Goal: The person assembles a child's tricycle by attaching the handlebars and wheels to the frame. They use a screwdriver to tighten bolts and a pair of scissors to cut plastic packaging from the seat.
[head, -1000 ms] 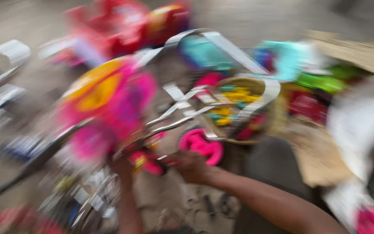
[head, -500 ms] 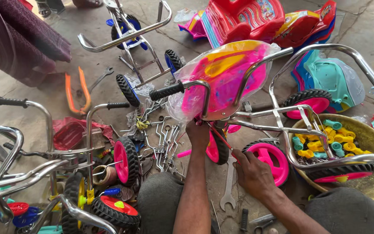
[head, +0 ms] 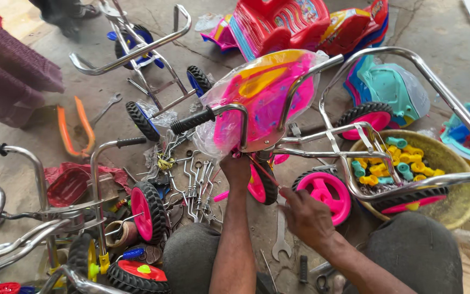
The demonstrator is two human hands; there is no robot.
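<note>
A child's tricycle (head: 278, 125) is seen at the centre of the frame, standing on the concrete floor (head: 452, 49). Its chrome frame, black-gripped handlebar (head: 194, 121) and pink wheels (head: 322, 191) are already fitted, and a pink and yellow seat (head: 262, 92), wrapped in clear plastic, is mounted. The assembly is judged to be well advanced; fastening under the seat appears to remain.

The left hand (head: 236, 167) is raised to the underside of the seat, with the forearm extended upward from the lower centre of the frame. Its grip is closed about the frame junction there; what exactly is pinched cannot be told. The right hand (head: 307, 216) is held lower, right of centre, with the fingers curled toward the rear axle. A thin red rod-like item seems to be held at the fingertips, but this cannot be confirmed.

A spanner (head: 280, 239) lies on the floor between the two forearms. Loose metal hooks (head: 194, 185) are scattered left of centre. A yellow basin (head: 458, 201) of small plastic caps is placed at the right. Further frames are stacked at the left.
</note>
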